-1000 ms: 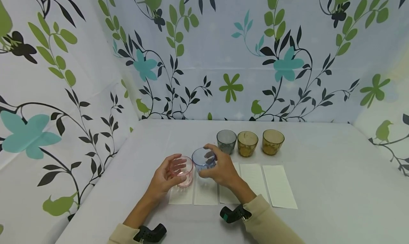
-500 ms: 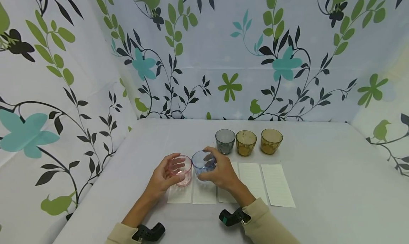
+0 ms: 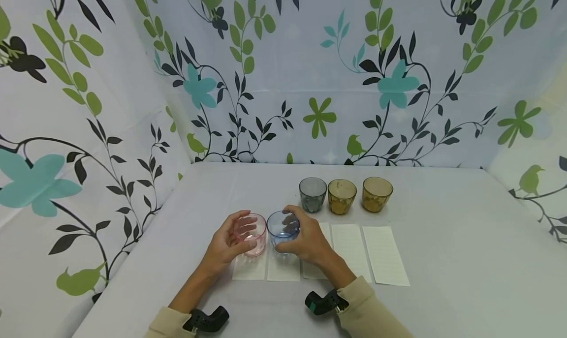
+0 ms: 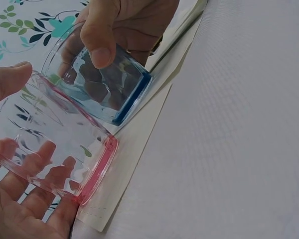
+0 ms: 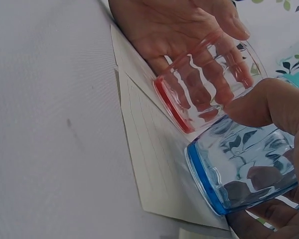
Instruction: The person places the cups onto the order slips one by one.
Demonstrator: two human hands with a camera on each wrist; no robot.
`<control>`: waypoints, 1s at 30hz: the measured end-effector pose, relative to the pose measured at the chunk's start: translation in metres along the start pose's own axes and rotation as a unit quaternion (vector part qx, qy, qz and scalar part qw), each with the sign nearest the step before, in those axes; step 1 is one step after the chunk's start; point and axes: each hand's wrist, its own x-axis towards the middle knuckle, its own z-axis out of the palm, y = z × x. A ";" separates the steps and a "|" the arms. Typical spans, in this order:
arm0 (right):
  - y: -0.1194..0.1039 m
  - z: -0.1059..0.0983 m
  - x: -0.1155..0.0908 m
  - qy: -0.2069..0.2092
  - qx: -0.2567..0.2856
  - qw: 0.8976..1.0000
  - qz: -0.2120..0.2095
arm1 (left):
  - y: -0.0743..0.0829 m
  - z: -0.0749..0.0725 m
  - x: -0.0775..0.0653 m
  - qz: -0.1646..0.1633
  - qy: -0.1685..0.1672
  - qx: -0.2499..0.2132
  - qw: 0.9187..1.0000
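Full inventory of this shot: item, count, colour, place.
flat table: 1, white, foreground
leaf-print fabric backdrop: 1, white with green, black, teal, behind table
lined rectangular paper cards: 5, cream, row on table
translucent pink tumbler: 1, pink, over leftmost card
translucent blue tumbler: 1, blue, over second card
translucent grey tumbler: 1, grey, back row, left end
translucent amber tumblers: 2, amber, back row, right of grey
wrist-worn devices: 2, black, one per wrist
long sleeves: 2, beige, bottom edge
left hand: 1, gripping pink tumbler
right hand: 1, gripping blue tumbler

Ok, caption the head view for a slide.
Left hand holds a pink glass, right hand a blue glass; paper cards and three more glasses nearby.
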 end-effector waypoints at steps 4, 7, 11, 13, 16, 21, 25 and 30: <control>0.001 0.000 -0.001 -0.007 0.003 1.000 -0.006 | 0.000 -0.001 0.000 -0.001 0.001 0.004 1.000; 0.002 0.000 -0.002 -0.012 0.000 1.000 -0.003 | 0.001 -0.002 0.000 -0.002 0.001 0.001 1.000; 0.003 0.000 -0.003 -0.015 -0.002 1.000 0.004 | 0.000 -0.002 0.000 -0.001 -0.002 -0.005 1.000; 0.003 -0.001 -0.005 -0.019 0.000 1.000 0.007 | -0.001 -0.002 0.000 0.000 -0.003 -0.007 1.000; 0.004 -0.003 -0.006 -0.020 -0.006 1.000 0.011 | -0.002 -0.001 0.000 0.001 -0.004 -0.008 1.000; 0.004 -0.006 -0.008 -0.017 -0.026 0.999 0.010 | -0.002 0.000 0.001 0.000 -0.009 -0.011 1.000; 0.003 -0.008 -0.008 -0.018 -0.029 0.999 0.010 | -0.001 0.000 0.002 -0.002 -0.009 -0.013 1.000; 0.000 -0.013 -0.007 -0.032 -0.030 0.999 0.019 | 0.000 0.001 0.001 -0.007 -0.006 -0.013 1.000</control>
